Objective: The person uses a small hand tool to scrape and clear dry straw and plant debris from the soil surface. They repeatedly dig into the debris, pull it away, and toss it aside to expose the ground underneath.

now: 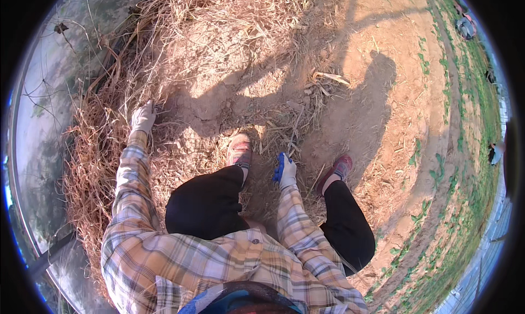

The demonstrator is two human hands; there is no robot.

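My left hand, in a whitish work glove, reaches out to the left at the edge of a heap of dry stalks. Its fingers are bent in among the stems, and what they grip is hidden. My right hand hangs low between my knees, beside my right shoe. That glove is white at the back and blue over the palm and fingers. The fingers curl inward; whether anything is inside cannot be made out. Loose straw lies on the soil just beyond this hand.
Grey plastic sheeting rises along the left, behind the heap. More dry straw covers the ground ahead. A pale split stalk lies on bare soil. Rows of small green plants run along the right. My left shoe stands in front.
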